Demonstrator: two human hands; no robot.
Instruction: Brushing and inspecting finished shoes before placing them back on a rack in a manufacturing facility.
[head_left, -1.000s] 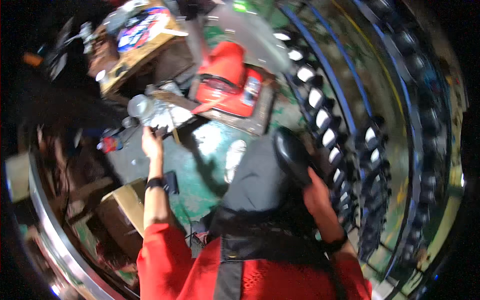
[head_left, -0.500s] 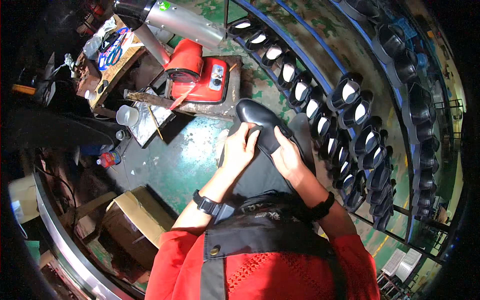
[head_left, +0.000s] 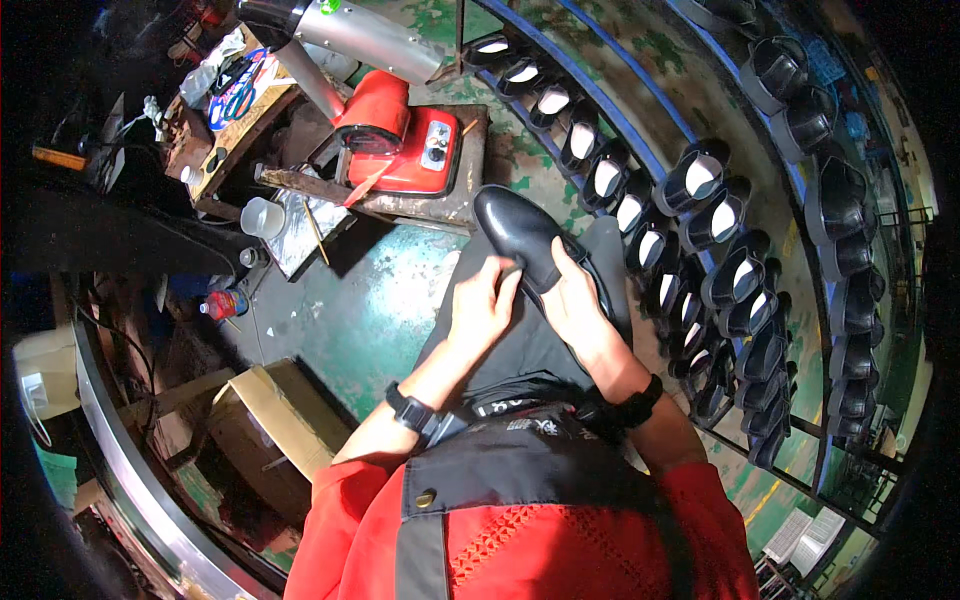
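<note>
Since half a second back: view tilted lower, shoe (head_left: 535, 245) carried nearer the lap — still in both hands, so handling goes on. Left hand (head_left: 483, 305) flat against its side, fingers loosely spread; right hand (head_left: 572, 300) wrapped around the heel end, grip closed on it. Black, glossy, smooth leather, rounded toe. Behind, red machine (head_left: 405, 145) on a worn tabletop (head_left: 440, 205); rack (head_left: 700, 215) of matching shoes — curved rows.

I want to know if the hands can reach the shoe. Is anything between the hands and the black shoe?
No, nothing is in the way. The left hand touches the side of the black shoe, and the right hand grips it from the other side. Both hands rest right on it, over the person's lap.
</note>
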